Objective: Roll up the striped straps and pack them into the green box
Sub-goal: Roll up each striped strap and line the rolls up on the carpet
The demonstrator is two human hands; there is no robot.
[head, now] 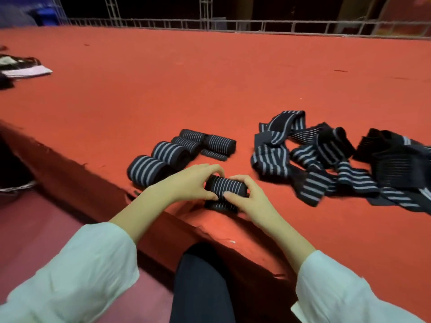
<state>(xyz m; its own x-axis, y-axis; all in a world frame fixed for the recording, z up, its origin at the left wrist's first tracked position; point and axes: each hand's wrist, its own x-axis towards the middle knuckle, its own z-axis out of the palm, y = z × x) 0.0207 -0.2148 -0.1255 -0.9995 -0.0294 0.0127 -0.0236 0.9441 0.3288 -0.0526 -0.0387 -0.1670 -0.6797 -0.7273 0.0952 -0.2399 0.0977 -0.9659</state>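
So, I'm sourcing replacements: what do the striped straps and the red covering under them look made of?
The half-rolled striped strap, gripped by the left hand and right hand, and the loose straps look like woven elastic fabric, matte dark with pale stripes: fine ribbing, limp folds. The red covering seems felt or thin carpet: matte, frayed at the edge.

Looks like a stage or event hall rather than a home or workshop. Shown by a broad raised platform (210, 78) covered in red felt carpet, spreading far ahead of the left hand (193, 183) and right hand (247, 197) and dropping in a carpeted step just behind the wrists to a lower dull-pink floor (35, 229). Fenced well beyond the hands by a low grey metal lattice truss rail (233, 25), with upright grey truss towers (205, 5) rising from it into unlit black space.
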